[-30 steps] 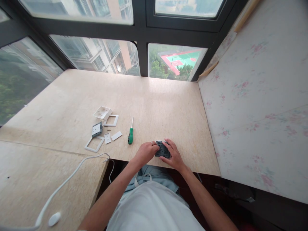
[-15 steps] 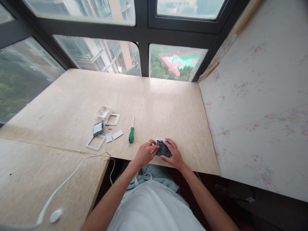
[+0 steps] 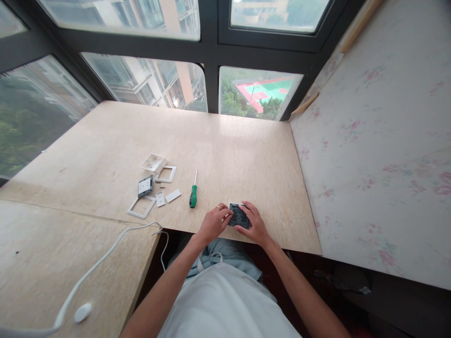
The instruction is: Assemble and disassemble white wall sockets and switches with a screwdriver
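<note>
A dark grey wall switch module (image 3: 238,216) lies near the front edge of the counter between my hands. My right hand (image 3: 255,224) grips it from the right, thumb along the near side and fingers over the far side. At its left edge, my left hand (image 3: 215,220) has thumb and fingers pinched together against the module; whatever small thing may be in that pinch is hidden. A green-handled screwdriver (image 3: 193,196) rests left of my hands, its shaft pointing toward the window.
Left on the counter (image 3: 246,155) are a white mounting box (image 3: 154,162), white frames (image 3: 141,215), a grey-backed socket module (image 3: 145,186), small white plates (image 3: 173,195) and screws (image 3: 162,188). A white cable (image 3: 105,256) crosses the counter's left part. A papered wall (image 3: 369,155) bounds the right.
The view has shifted very slightly. Both hands stay at the switch module, with hardly any visible movement in the fingers.
</note>
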A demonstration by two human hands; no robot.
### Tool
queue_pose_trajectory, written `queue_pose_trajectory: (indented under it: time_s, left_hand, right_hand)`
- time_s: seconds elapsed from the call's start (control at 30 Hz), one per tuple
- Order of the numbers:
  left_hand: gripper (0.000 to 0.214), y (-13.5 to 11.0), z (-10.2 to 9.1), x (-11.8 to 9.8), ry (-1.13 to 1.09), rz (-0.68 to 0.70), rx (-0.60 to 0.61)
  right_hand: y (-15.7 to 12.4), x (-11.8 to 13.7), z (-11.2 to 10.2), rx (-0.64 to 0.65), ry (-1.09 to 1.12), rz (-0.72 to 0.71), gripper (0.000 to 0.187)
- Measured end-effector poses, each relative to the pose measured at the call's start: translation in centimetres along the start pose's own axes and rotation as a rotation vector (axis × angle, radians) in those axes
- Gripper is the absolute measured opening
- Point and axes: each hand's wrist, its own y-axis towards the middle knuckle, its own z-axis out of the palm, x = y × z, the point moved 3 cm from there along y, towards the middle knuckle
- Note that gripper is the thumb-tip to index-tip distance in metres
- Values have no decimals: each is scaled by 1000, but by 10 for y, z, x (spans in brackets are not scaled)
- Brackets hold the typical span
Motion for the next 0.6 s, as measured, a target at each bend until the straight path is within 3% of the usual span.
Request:
queue_pose_trajectory:
  time_s: [0.37,0.6]
  left_hand:
    - [13,-2,2,2,-10,-40,-62]
    - [17,-1,2,-7,237,62,-53]
  right_hand:
    - [1,0,-1,-3,9,-4,70]
    - [1,0,0,0,2,5,71]
